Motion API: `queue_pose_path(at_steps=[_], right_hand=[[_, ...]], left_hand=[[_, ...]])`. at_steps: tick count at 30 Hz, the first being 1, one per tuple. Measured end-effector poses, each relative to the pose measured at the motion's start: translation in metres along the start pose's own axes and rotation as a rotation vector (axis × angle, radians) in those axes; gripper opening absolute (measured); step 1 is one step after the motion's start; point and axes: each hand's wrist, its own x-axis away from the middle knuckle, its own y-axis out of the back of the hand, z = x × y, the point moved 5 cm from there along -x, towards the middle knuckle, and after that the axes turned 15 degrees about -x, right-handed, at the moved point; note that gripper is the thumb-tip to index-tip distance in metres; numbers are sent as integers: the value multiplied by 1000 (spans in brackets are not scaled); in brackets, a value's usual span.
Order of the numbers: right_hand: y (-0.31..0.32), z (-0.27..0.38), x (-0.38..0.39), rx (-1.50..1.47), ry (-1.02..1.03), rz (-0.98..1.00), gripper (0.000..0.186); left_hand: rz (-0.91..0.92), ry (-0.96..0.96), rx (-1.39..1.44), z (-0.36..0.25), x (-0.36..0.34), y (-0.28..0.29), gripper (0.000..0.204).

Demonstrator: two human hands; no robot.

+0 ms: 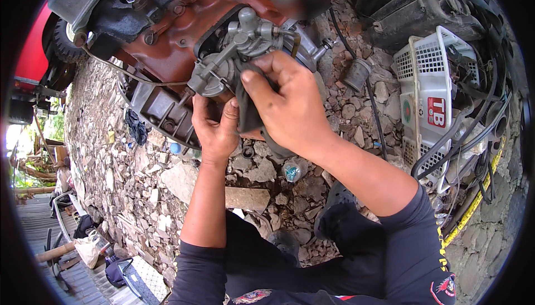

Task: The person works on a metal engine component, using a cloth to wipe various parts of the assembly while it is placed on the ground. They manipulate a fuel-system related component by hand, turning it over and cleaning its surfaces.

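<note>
A grey cast-metal engine part [216,72], with rounded housings and small pipe fittings, sits against the side of a rust-red engine block [161,54]. It resembles a carburetor or a pump; which one I cannot tell. My left hand [216,132] holds its lower edge from below, thumb and fingers closed around it. Pinched in my right hand [292,101] is a dark grey rag [249,107], pressed against the right side of the part. Some of the cloth hangs down between my hands. My right fingertips are partly hidden behind the rag and the metal.
Broken stone and rubble [128,182] cover the ground. At right stands a white plastic basket [409,112] with black hoses [473,132] beside it. A metal can [356,74] and a black cable [374,104] lie near the engine. A plastic cup [294,169] is by my feet.
</note>
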Motion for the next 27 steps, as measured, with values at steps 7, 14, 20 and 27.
queue_pose_path(at_steps=[7,14,20,27], right_hand=[[-2,0,-2,61,-45,-20,16],[-9,3,1,-49,8,41,16],[20,-5,20,57,45,160,13],[36,-37,36,239,-57,319,13]], left_hand=[[7,-39,-97,8,1,7,25],[-20,-67,-38,-2,-3,3,24],[-18,110,233,-20,7,-1,32],[272,285,163,-12,35,-9,27]])
